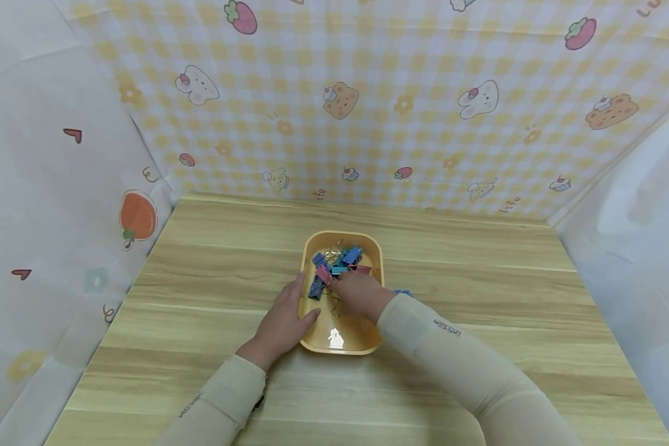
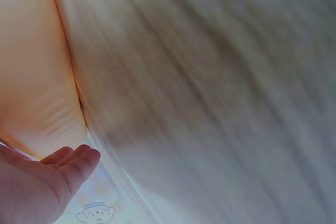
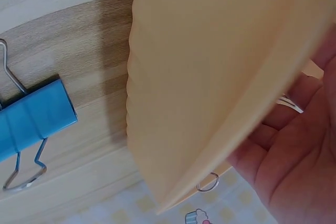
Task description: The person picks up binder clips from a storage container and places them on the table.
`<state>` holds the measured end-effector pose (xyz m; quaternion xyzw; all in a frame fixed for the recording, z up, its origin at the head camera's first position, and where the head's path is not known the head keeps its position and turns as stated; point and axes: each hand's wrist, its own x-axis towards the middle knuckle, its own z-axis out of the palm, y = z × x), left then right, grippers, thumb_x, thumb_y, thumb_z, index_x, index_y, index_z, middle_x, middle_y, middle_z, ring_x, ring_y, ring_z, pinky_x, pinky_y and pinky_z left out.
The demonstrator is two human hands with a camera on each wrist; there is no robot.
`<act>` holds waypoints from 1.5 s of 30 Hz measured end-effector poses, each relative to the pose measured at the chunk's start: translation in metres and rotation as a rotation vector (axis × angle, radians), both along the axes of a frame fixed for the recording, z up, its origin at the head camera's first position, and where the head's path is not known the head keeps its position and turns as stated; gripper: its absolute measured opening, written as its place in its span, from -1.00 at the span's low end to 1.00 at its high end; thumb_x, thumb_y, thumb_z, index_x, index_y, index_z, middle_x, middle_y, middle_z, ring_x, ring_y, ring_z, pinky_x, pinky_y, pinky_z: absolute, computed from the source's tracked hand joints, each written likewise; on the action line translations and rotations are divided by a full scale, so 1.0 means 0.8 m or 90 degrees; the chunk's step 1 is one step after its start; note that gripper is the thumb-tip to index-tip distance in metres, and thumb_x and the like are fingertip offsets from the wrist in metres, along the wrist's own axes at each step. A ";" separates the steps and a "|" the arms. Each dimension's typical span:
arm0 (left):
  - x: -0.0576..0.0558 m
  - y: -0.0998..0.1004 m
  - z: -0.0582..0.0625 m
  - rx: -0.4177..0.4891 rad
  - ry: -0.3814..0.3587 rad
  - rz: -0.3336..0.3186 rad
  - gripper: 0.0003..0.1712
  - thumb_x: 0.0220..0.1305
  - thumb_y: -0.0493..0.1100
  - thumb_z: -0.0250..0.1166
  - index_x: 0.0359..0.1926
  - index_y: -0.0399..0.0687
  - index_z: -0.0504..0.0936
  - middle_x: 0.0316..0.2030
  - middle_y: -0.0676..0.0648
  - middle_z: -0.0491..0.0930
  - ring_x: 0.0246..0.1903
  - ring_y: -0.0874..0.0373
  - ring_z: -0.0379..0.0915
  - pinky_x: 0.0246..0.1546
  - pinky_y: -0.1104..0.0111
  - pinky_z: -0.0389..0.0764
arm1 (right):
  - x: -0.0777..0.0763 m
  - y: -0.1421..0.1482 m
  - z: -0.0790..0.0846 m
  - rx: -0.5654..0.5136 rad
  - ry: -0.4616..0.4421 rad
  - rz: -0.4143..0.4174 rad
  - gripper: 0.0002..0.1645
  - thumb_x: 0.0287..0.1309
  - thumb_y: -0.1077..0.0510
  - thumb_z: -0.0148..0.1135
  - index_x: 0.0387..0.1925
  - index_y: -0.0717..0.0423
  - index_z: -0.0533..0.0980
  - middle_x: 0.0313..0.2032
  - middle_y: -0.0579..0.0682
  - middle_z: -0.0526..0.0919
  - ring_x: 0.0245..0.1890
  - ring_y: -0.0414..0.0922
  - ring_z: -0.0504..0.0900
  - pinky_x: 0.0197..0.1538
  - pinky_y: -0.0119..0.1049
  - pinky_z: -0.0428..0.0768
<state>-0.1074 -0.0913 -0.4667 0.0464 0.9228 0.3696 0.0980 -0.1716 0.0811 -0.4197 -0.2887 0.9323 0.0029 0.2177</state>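
A yellow-orange tray (image 1: 362, 341) stands on the table with several binder clips in its far half: blue clips (image 1: 315, 288), teal clips (image 1: 340, 271) and pink clips (image 1: 324, 274). My left hand (image 1: 279, 319) holds the tray's left wall, thumb over the rim and fingers along the outside. Over the right rim, my right hand (image 1: 362, 293) reaches down among the clips, its fingertips beside a pink one. In the right wrist view its fingers bend behind the tray wall, near a bit of metal wire; whether they grip a clip is hidden.
A blue binder clip (image 3: 37, 116) lies on the wooden table (image 1: 228, 248) just right of the tray, partly hidden by the right forearm in the head view. A yellow checked cloth (image 1: 368, 136) hangs behind the table, with white sheets (image 1: 44, 204) at the sides.
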 end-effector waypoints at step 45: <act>0.001 -0.002 -0.001 0.008 0.007 -0.009 -0.04 0.30 0.05 0.22 0.53 -0.03 -0.12 0.41 -0.29 0.12 0.38 -0.20 0.08 0.31 -0.06 0.23 | -0.009 -0.010 -0.022 0.057 0.038 0.080 -0.47 0.37 0.23 0.06 0.35 -0.02 0.37 0.20 0.13 0.51 0.20 0.05 0.48 0.24 -0.08 0.45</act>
